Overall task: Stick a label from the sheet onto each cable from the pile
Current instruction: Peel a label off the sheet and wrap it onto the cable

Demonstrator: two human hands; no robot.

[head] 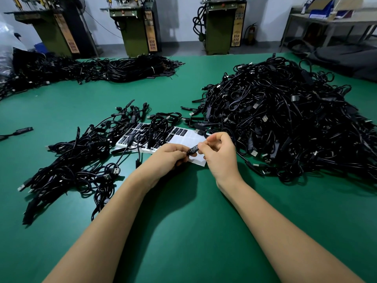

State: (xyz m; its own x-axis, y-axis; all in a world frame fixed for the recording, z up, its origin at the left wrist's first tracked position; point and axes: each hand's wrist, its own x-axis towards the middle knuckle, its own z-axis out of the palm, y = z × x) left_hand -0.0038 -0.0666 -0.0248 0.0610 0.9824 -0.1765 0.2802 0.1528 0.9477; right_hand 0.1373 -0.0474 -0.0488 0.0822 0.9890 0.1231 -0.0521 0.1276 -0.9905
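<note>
A small black cable module (pixel 193 150) with white lettering on its label is held between both hands above the near end of the white label sheet (pixel 183 137). My left hand (pixel 170 157) grips the module's left end. My right hand (pixel 219 152) pinches its right end with thumb and fingertips. The sheet carries rows of black labels and is partly covered by cables. A big pile of black USB cables (pixel 285 123) lies to the right. A smaller spread of cables (pixel 85 160) lies to the left.
The green table (pixel 183 221) stretches toward me below my forearms. More cable bundles (pixel 130 68) lie at the far left. A lone module (pixel 22 130) sits at the left edge. Green machines (pixel 138 27) stand behind the table.
</note>
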